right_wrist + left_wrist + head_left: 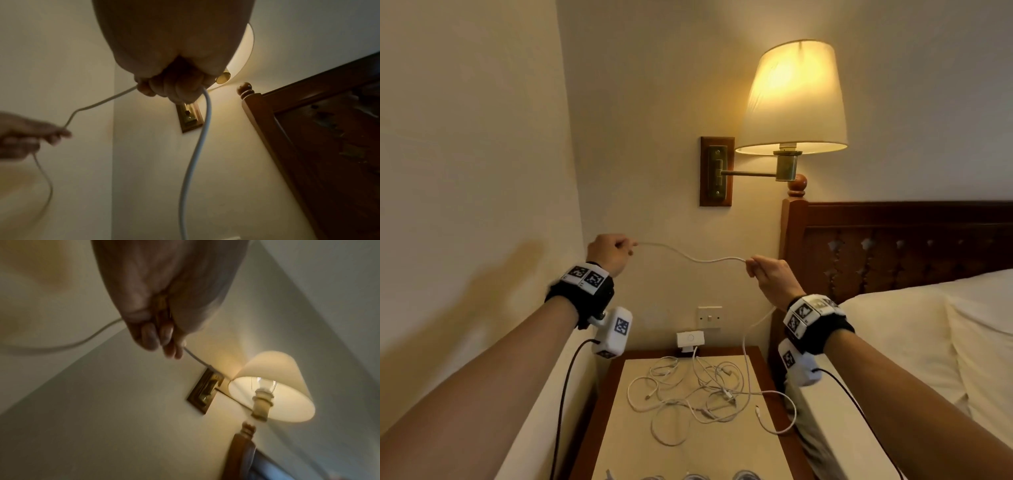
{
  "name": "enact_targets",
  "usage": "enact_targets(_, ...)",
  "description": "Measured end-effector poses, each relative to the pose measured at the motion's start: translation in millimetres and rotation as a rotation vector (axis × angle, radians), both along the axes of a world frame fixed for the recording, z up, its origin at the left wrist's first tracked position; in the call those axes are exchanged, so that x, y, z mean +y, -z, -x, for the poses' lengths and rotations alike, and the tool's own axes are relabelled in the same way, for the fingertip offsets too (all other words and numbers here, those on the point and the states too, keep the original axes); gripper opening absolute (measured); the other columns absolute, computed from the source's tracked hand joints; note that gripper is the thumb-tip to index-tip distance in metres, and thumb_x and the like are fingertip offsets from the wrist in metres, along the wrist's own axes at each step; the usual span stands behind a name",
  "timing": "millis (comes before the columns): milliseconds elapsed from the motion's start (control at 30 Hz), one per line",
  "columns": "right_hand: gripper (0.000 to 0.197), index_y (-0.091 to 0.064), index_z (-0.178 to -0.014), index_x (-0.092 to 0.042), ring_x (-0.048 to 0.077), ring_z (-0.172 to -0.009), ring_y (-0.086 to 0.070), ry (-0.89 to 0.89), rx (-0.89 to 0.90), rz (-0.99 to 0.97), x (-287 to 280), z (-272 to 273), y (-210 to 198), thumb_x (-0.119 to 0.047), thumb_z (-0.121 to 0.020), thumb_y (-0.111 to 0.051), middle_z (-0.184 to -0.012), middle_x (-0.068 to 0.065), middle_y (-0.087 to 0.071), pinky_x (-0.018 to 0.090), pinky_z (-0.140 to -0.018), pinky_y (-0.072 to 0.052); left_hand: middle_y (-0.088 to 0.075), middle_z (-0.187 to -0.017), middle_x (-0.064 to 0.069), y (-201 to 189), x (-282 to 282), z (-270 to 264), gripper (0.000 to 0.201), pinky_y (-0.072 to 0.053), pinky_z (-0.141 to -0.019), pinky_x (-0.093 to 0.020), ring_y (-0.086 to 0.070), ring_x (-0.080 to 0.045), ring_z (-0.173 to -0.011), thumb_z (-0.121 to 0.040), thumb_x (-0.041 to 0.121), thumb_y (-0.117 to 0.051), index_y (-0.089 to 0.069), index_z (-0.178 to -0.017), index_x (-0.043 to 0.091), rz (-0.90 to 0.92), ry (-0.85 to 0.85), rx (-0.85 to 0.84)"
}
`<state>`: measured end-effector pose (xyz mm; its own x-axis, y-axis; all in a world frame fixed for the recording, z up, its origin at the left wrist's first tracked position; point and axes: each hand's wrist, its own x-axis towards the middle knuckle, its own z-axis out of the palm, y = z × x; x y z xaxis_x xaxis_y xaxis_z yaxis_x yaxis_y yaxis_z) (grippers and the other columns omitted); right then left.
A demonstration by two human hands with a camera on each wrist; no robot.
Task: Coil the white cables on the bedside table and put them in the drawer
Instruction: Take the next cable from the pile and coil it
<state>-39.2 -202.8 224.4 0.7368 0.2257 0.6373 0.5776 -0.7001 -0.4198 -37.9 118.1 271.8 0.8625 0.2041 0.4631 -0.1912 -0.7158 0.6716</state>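
A white cable (688,256) stretches in the air between both hands, high above the bedside table (619,428). My left hand (616,251) pinches one end of it near the wall corner. My right hand (760,269) grips it further along, and the rest hangs down (197,154) to the table. In the left wrist view the left hand (162,337) has its fingers curled round the cable (195,358). The right hand (174,87) shows a closed fist on it. Several other white cables (695,394) lie tangled on the tabletop. No drawer is visible.
A lit wall lamp (791,102) hangs above the right hand. A white charger (690,339) sits in the socket behind the table, under a wall switch (709,317). The dark wooden headboard (893,246) and bed (928,325) stand to the right, a wall on the left.
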Motion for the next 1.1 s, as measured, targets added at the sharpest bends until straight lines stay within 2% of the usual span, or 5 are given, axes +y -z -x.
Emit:
enact_targets(200, 0.027, -0.054, -0.076, -0.017, 0.001, -0.057, -0.045, -0.07, -0.06, 0.159, 38, 2, -30, -0.015, -0.102, -0.045, -0.065, -0.01, -0.052, 0.022, -0.057, -0.035, -0.061, -0.124, -0.008, 11, -49, 18, 0.039, -0.046, -0.043, -0.025, -0.067, -0.023, -0.065, -0.099, 0.007, -0.049, -0.048, -0.138, 0.01, 0.23, 0.451, 0.082)
enact_targets(367, 0.026, -0.053, -0.079, -0.017, 0.01, -0.059, -0.047, -0.092, -0.087, 0.169, 56, 7, -33, -0.018, -0.102, -0.043, -0.071, -0.001, -0.056, 0.024, -0.059, -0.038, -0.068, -0.103, -0.009, 16, -77, 39, 0.028, -0.055, -0.051, -0.023, -0.072, -0.021, -0.069, -0.098, 0.017, -0.053, -0.058, -0.124, 0.01, 0.219, 0.649, 0.15)
enact_targets(633, 0.027, -0.051, -0.078, -0.021, 0.002, -0.056, -0.044, -0.133, -0.077, 0.049, 46, 14, 7, -0.016, -0.103, -0.042, -0.065, -0.01, -0.05, 0.018, -0.058, -0.034, -0.061, -0.059, -0.003, -10, -67, 31, 0.023, -0.047, -0.041, -0.021, -0.053, -0.007, -0.039, -0.092, 0.004, -0.059, -0.067, -0.072, 0.011, 0.251, 0.283, -0.268)
enact_targets(900, 0.029, -0.051, -0.074, -0.016, 0.01, -0.058, -0.043, -0.017, 0.049, -0.062, 2, -3, 30, -0.007, -0.101, -0.044, -0.063, -0.009, -0.049, 0.033, -0.063, -0.036, -0.063, -0.073, -0.019, -37, -15, 19, 0.016, -0.055, -0.044, -0.023, -0.062, -0.013, -0.038, -0.097, 0.0, -0.052, -0.063, -0.094, -0.011, 0.604, 0.072, -0.141)
enact_targets(1100, 0.027, -0.055, -0.079, -0.014, 0.021, -0.064, -0.053, -0.037, -0.049, 0.036, 40, -2, -36, -0.018, -0.103, -0.043, -0.073, 0.006, -0.06, 0.03, -0.06, -0.042, -0.067, -0.104, -0.022, -29, -46, 42, 0.04, -0.057, -0.053, -0.032, -0.069, -0.022, -0.056, -0.094, -0.006, -0.05, -0.042, -0.133, -0.008, -0.073, 0.114, 0.343)
